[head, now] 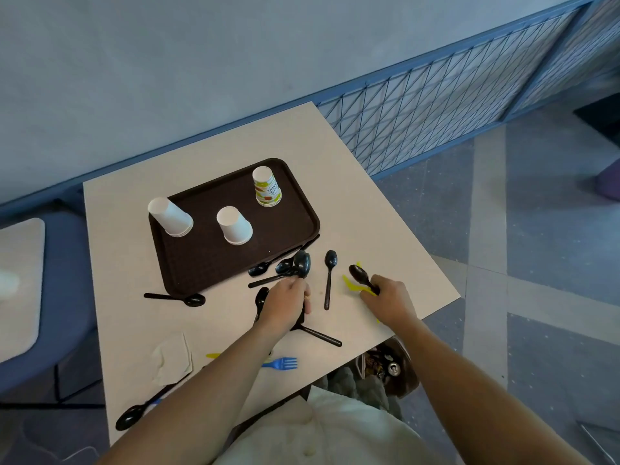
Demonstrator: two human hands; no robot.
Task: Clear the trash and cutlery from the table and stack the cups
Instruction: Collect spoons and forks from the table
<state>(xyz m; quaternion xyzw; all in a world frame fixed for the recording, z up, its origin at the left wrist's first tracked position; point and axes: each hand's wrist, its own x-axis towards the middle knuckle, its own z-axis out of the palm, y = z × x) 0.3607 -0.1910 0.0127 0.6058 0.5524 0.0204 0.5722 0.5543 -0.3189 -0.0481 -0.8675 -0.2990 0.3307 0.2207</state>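
At the bench [110, 250]'s near edge, a long black spoon [134, 416] is lying close to the left corner, a crumpled napkin [172, 362] is sitting just beyond it, and a blue fork [283, 363] is pointing right beside the left forearm. Under the near right edge a bin [402, 367] is showing, partly hidden. Both arms are reaching forward over the middle. The left hand [285, 305] is curling its fingers round a bundle of black spoons [302, 263], bowls jutting toward the brown tray [201, 270], one handle sticking out behind the wrist; how many it is gripping is hard to tell. The right hand [389, 300] is lying near the right edge, fingers wrapped round the handle of a black spoon [359, 274] and resting over yellow cutlery [350, 284]. Between the hands a lone spoon [329, 276] is lying loose. Bare bench is lying open beyond the right hand. Farther on, the tray is carrying two upturned white cups [171, 218] and an upturned printed cup [267, 186], with another spoon [188, 299] just at its near corner. A blue mesh railing [436, 105] is running just behind the far edge
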